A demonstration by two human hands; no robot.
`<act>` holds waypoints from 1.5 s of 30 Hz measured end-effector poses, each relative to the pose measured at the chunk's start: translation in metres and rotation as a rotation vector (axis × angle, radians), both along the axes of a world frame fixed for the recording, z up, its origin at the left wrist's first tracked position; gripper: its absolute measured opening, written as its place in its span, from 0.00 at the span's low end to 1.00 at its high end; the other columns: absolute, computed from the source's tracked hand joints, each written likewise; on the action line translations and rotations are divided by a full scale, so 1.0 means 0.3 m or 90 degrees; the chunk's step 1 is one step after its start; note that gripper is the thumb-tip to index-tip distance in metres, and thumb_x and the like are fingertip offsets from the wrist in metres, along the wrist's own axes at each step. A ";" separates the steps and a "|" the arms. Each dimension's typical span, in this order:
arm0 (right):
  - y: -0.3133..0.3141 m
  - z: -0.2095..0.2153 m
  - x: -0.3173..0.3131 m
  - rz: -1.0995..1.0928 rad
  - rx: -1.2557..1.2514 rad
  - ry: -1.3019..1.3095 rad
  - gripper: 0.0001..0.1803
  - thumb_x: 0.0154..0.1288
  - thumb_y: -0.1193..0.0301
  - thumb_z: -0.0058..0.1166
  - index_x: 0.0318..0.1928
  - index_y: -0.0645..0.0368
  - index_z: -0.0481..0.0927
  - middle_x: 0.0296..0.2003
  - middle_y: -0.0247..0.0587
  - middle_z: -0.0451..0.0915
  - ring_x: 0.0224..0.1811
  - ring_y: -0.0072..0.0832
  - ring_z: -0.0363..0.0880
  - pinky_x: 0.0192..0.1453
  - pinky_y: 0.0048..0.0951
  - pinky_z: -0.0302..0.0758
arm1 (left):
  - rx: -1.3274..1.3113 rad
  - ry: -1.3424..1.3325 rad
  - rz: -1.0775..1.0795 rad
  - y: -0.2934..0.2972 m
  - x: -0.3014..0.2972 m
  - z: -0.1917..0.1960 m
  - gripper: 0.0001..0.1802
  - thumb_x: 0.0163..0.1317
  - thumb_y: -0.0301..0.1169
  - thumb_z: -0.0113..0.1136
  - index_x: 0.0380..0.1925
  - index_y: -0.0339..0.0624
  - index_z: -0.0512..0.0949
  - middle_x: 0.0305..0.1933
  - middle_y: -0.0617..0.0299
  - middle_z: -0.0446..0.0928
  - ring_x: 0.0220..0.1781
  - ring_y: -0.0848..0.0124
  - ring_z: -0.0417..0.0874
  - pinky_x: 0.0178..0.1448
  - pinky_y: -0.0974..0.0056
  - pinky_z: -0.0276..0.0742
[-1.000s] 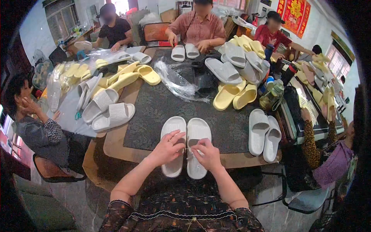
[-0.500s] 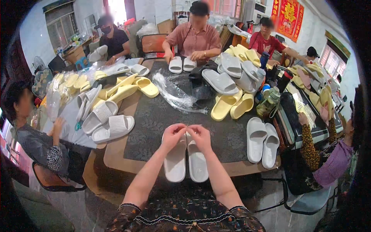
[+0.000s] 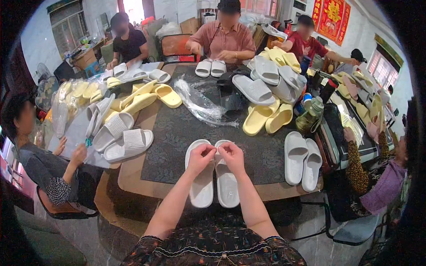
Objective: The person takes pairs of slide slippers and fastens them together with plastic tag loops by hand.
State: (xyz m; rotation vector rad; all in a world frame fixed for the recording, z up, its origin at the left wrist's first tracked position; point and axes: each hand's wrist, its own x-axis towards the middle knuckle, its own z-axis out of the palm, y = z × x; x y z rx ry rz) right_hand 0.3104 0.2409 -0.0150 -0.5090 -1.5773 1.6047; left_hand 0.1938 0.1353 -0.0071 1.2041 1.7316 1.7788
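Crowded table (image 3: 133,177): your left hand (image 3: 200,156) and right hand (image 3: 230,155) pinch narrowly atop the white slipper pair (image 3: 213,186); likely joining them, needing fine fingertip alignment.

I see a red wall hanging (image 3: 330,17) with gold figures, upper right; a clear plastic bag (image 3: 202,104) mid-tabletop; bagged yellow slippers (image 3: 73,95) at left; cardboard box (image 3: 191,24) behind.

Place: a small slipper-packing workshop (crowded, informal).
Evidence, goods: white, grey and yellow slippers (image 3: 266,91) are piled on a shared table (image 3: 133,175).
Evidence, packing: clear plastic bags (image 3: 202,104) are strewn about.
Evidence, people: several seated workers are gathered round, each handling pairs.
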 end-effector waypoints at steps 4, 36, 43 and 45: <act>0.011 -0.008 0.004 0.009 0.021 0.016 0.05 0.63 0.74 0.58 0.35 0.63 0.78 0.28 0.26 0.77 0.31 0.11 0.71 0.34 0.16 0.69 | 0.004 0.045 0.009 -0.003 0.012 0.009 0.06 0.58 0.26 0.63 0.35 0.36 0.81 0.32 0.66 0.80 0.34 0.80 0.79 0.39 0.73 0.75; -0.003 0.027 0.019 -0.002 0.002 -0.020 0.04 0.60 0.74 0.59 0.31 0.61 0.78 0.27 0.24 0.75 0.30 0.12 0.71 0.36 0.17 0.68 | 0.020 0.004 -0.004 -0.010 0.011 -0.002 0.06 0.61 0.27 0.60 0.35 0.35 0.80 0.31 0.65 0.78 0.33 0.78 0.76 0.38 0.72 0.72; 0.013 -0.002 0.012 -0.010 -0.009 -0.028 0.05 0.59 0.73 0.60 0.31 0.61 0.79 0.27 0.25 0.77 0.30 0.13 0.72 0.36 0.18 0.69 | 0.027 0.062 0.023 -0.005 0.010 -0.006 0.08 0.60 0.28 0.61 0.36 0.34 0.81 0.33 0.61 0.79 0.34 0.76 0.78 0.39 0.70 0.73; -0.008 0.006 0.011 0.015 0.025 -0.043 0.05 0.59 0.73 0.60 0.31 0.61 0.79 0.26 0.25 0.76 0.29 0.13 0.71 0.35 0.17 0.69 | 0.021 0.040 0.020 -0.014 -0.001 -0.017 0.08 0.60 0.28 0.62 0.36 0.34 0.81 0.33 0.61 0.79 0.34 0.76 0.78 0.39 0.70 0.73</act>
